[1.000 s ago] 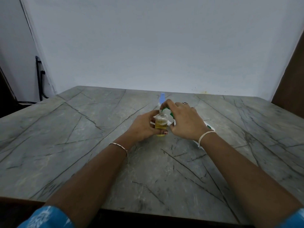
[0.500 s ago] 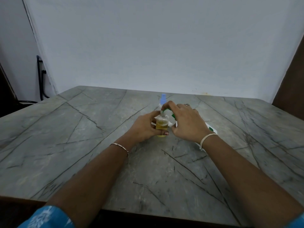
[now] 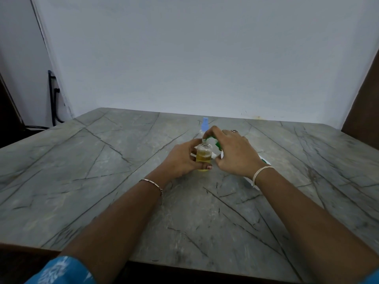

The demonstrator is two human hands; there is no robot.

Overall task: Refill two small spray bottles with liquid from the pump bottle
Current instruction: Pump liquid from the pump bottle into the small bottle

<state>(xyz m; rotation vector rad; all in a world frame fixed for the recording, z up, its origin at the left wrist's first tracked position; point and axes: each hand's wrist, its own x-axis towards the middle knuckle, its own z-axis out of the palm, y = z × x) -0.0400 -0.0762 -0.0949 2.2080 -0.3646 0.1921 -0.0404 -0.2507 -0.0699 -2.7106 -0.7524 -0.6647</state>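
A small clear spray bottle (image 3: 203, 155) with yellow liquid stands uncapped on the grey marble table (image 3: 102, 171). My left hand (image 3: 181, 159) wraps around its body from the left. My right hand (image 3: 233, 153) covers the white and green pump bottle (image 3: 264, 160), which leans towards the small bottle, and its fingers press the green pump head (image 3: 215, 141) over the open neck. Most of the pump bottle is hidden under my hand. A second small bottle with a blue cap (image 3: 204, 125) stands just behind.
A white piece (image 3: 214, 155) lies on the table between my hands, partly hidden. A pale wall rises behind the table's far edge. A black cable (image 3: 53, 95) hangs at the left, and a dark brown panel (image 3: 365, 103) stands at the right.
Both hands keep the same grip on the two bottles. Only the view has shifted slightly.
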